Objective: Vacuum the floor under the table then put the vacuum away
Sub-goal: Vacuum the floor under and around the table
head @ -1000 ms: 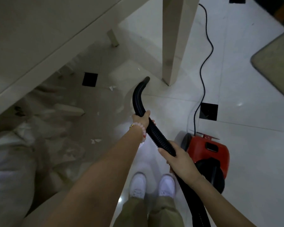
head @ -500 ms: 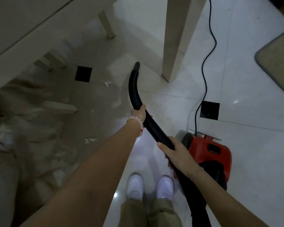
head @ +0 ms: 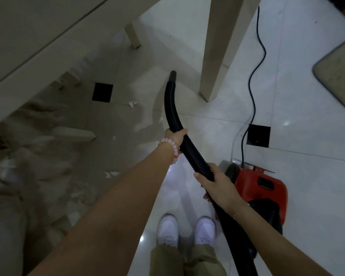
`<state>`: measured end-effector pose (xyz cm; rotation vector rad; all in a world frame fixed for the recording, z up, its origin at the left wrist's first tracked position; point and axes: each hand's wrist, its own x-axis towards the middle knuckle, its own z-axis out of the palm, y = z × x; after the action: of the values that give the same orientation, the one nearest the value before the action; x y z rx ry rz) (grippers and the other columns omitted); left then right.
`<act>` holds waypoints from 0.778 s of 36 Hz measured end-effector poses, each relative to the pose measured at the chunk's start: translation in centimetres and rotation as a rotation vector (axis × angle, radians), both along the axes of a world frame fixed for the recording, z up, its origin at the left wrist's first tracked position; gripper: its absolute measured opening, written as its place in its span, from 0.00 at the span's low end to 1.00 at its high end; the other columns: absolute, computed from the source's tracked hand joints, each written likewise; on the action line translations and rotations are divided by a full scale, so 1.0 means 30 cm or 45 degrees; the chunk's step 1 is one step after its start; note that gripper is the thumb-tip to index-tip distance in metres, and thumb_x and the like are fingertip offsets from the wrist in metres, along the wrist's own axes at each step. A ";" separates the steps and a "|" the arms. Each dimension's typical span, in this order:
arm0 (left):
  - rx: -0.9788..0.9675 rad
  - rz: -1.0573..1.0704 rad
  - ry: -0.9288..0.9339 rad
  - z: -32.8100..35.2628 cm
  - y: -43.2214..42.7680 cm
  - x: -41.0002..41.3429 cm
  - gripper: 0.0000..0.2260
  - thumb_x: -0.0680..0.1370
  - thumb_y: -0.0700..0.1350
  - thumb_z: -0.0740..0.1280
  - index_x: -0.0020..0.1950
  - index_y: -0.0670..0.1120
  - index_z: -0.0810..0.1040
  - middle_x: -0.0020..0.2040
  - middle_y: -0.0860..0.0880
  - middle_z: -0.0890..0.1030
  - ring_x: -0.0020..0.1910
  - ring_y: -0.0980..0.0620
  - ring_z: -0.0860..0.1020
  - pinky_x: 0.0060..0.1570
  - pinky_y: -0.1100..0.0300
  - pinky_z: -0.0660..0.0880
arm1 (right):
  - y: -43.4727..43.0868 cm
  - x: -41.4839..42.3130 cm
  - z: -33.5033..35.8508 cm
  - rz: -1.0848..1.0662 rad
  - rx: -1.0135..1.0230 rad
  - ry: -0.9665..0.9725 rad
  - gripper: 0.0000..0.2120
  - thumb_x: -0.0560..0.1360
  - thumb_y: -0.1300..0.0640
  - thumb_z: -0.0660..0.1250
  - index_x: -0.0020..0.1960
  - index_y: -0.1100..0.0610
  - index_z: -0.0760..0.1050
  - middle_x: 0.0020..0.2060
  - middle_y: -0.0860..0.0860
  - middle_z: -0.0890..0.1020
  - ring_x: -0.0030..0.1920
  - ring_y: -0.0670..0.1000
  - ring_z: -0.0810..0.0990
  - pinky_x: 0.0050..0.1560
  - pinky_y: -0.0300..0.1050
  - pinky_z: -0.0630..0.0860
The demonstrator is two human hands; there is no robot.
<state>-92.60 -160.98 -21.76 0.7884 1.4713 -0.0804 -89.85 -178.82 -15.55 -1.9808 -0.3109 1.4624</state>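
A black ribbed vacuum hose [head: 171,108] curves forward across the white tiled floor, its open tip beside the near table leg [head: 221,46]. My left hand [head: 175,137] grips the hose midway, a pink bead bracelet on the wrist. My right hand [head: 217,182] grips the hose lower down, closer to me. The red and black vacuum body [head: 261,186] sits on the floor to my right. The pale table top [head: 38,36] fills the upper left. Small white paper scraps [head: 132,103] lie on the shaded floor under it.
The black power cord [head: 255,76] snakes away from the vacuum past the table leg. A rug corner [head: 339,76] lies at the right. Dark square tile insets [head: 102,92] dot the floor. A pale cushioned seat [head: 6,216] sits at the lower left. My white shoes [head: 185,230] are below.
The hose tip has swung forward and slightly right, toward the table leg. Both hands kept their grip. The view tilted a little, showing more floor under the table.
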 end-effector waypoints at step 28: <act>-0.319 0.235 -0.070 0.166 -0.307 -0.274 0.02 0.77 0.36 0.63 0.47 0.40 0.70 0.38 0.44 0.74 0.33 0.49 0.76 0.35 0.56 0.77 | -0.294 -0.222 0.192 0.187 -0.134 -0.079 0.15 0.73 0.43 0.67 0.57 0.39 0.67 0.41 0.45 0.81 0.36 0.44 0.80 0.41 0.46 0.80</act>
<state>-100.82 -170.19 -16.79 0.4470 1.4419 -0.0998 -96.52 -187.64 -9.80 -2.1290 -0.4223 1.5382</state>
